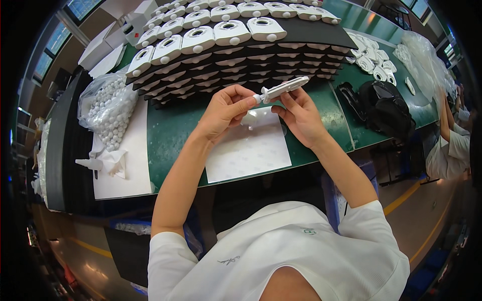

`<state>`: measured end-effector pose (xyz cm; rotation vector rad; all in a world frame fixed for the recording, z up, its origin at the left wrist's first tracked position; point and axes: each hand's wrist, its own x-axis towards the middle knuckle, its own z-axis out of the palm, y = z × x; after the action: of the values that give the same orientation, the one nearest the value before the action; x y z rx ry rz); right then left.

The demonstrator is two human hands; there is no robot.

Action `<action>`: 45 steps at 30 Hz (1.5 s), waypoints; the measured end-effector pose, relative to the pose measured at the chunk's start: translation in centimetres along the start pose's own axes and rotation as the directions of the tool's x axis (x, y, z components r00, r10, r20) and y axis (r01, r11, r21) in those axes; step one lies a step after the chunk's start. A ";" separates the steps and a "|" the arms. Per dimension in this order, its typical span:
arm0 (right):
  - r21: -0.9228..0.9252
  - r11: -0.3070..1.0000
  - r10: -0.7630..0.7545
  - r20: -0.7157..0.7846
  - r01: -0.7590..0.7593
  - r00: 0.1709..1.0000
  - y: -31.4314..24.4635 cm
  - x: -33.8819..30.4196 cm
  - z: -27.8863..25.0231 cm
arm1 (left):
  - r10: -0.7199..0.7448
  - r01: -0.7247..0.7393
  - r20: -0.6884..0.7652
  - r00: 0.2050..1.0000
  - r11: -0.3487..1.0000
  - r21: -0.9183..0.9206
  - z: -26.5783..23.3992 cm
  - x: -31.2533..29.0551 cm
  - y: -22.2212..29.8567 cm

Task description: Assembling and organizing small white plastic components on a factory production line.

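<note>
Over the green table, my right hand (302, 114) grips a flat white plastic housing (285, 89) between thumb and fingers, holding it edge-on and tilted. My left hand (227, 111) is closed in a pinch on a small white ball knob (257, 99), which sits against the left end of the housing. Whether the knob is fixed to it I cannot tell. Below both hands lies a white sheet (246, 160) at the table's front edge. A small white, shiny item (257, 118) rests on the sheet's far part, partly behind my left hand.
Ahead rises a stack of black foam trays (211, 62) bearing rows of white housings (232, 31). On the left are a clear bag of white balls (108, 103) and a white nozzle bottle (90, 163) with tissue. Rightward are loose white parts (369, 55), a black bag (386, 108) and a co-worker (449, 145).
</note>
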<state>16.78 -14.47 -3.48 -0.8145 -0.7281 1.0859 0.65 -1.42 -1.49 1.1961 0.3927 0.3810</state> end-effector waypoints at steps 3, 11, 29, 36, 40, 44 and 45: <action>0.000 1.000 -0.016 0.006 0.016 1.000 0.0 -0.1 0.0 | -0.001 0.001 -0.004 1.000 1.000 -0.012 0.1 0.0 0.0; -0.045 0.998 0.038 0.009 -0.038 0.999 -0.2 -0.3 0.7 | 0.076 -0.076 -0.001 0.997 0.993 0.094 0.2 -0.1 -0.2; -0.713 0.613 -0.461 0.028 0.341 0.887 -14.1 5.1 0.8 | -0.054 0.026 -0.071 0.996 0.936 -0.352 -1.0 0.5 0.1; -0.878 0.477 -0.069 -0.087 -0.044 0.994 -17.0 10.3 -1.1 | -0.124 0.007 -0.175 0.977 0.836 -0.549 -1.9 0.9 0.1; -0.891 0.443 -0.010 -0.111 -0.095 0.994 -16.8 11.8 -1.7 | -0.154 0.007 -0.204 0.967 0.815 -0.580 -1.8 0.8 0.1; -0.958 0.278 -0.031 -0.084 -0.072 0.996 -17.7 11.6 -2.8 | -0.146 -0.007 -0.219 0.965 0.817 -0.576 -1.8 0.7 -0.1; -0.966 0.253 -0.107 -0.086 -0.057 0.990 -18.3 11.5 -3.5 | -0.132 -0.013 -0.214 0.968 0.825 -0.565 -1.8 0.7 -0.2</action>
<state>31.60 -8.82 11.55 -1.9400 -1.3260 0.3847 0.44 0.33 -2.28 0.5523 0.4880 0.5487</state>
